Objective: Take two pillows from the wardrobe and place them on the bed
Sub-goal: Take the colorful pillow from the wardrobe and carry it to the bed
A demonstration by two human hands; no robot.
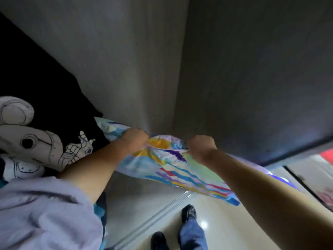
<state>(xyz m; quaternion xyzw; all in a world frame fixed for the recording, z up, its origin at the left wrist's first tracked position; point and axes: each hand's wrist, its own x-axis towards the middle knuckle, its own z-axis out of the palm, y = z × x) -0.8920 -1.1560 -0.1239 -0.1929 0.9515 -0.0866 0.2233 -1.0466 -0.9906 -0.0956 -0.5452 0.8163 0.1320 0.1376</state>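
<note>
Item: pillow [173,166], multicoloured painted-stripe cover in blue, yellow, purple and pink; held in the air in front of the wardrobe, clear of the floor, slanting down from the left hand towards the lower right

Left hand [134,140]: fist closed, gripping a bunch of the pillow's upper edge; pale lilac sleeve [45,212] pushed up the forearm

Right hand [201,147]: fist closed on the same upper edge, just beside the left hand; forearm bare, the pillow's lower part passing beneath it

Wardrobe door panels [252,78]: grey, matt, directly beyond both hands; a vertical seam rises between the two fists

Open wardrobe compartment [36,69]: dark, to the left of the left hand; bedding with a black-and-white astronaut print [45,145] lies inside

Floor [225,222]: glossy pale tile below the hands, a light reflected in it; metal sliding track [162,212] along the wardrobe foot

Black shoes [188,212] and blue trousers beneath the pillow
</note>
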